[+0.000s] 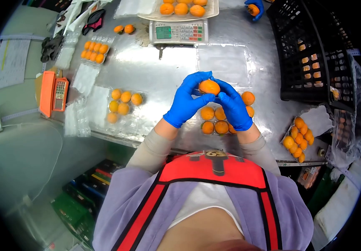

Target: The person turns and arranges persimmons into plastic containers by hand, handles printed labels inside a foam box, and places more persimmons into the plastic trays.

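Observation:
An orange persimmon (209,87) is held between my two hands, above the metal table. My left hand (188,99), in a blue glove, closes on its left side. On the other side, my right hand (234,104), also gloved in blue, grips it with bent fingers. Just below my hands lies a clear plastic tray with several persimmons (221,126), partly covered by my right hand and wrist. Behind the hands is a clear plastic tray lid (224,60) on the table.
A digital scale (179,32) bears a tray of persimmons at the back. Other filled trays (124,102) lie left and right. A black crate (301,54) stands at right. An orange scale (54,93) is at left. Another person's gloved hand (255,9) holds a persimmon.

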The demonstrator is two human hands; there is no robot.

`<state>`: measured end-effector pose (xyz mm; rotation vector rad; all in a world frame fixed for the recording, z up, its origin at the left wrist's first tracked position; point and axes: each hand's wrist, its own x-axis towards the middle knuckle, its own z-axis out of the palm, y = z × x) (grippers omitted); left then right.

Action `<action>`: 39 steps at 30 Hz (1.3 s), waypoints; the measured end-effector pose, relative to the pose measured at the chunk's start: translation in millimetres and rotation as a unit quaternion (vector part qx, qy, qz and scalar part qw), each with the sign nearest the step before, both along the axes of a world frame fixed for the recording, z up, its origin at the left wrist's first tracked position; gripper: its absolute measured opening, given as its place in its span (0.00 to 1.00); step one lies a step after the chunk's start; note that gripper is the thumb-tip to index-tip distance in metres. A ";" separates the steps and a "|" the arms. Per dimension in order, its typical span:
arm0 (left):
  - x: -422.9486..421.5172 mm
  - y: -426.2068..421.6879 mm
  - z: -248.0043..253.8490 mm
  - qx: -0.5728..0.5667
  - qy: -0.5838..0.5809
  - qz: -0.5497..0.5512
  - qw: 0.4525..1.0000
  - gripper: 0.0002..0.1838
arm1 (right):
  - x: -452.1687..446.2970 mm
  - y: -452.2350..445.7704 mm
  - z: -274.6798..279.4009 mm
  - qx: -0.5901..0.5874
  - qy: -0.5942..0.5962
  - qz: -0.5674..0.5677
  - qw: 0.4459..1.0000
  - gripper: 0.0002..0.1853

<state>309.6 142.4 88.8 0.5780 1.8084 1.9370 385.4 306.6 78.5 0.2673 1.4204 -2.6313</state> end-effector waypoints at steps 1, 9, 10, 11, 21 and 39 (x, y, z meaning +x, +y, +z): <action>-1.4 -0.6 6.8 -0.017 0.025 -0.016 0.999 0.30 | -0.1 -0.9 3.7 0.021 0.019 -0.010 1.000 0.26; 5.2 14.5 3.5 0.002 0.003 -0.006 1.000 0.30 | -1.1 -1.6 6.0 0.082 0.025 -0.058 0.995 0.23; 6.9 16.9 3.0 0.017 -0.009 -0.004 1.000 0.29 | -1.4 -2.0 5.7 0.089 0.027 -0.070 0.993 0.22; 7.2 18.5 2.7 0.033 -0.021 -0.002 0.999 0.29 | -1.9 -2.2 5.6 0.097 0.028 -0.082 0.991 0.21; 2.3 25.1 1.6 0.030 -0.031 0.014 0.999 0.23 | -4.5 -5.8 0.2 0.112 0.019 -0.115 0.987 0.21; -3.2 18.5 -8.9 0.005 -0.218 0.038 0.975 0.20 | -2.4 -16.1 -8.2 0.242 0.087 -0.083 0.963 0.29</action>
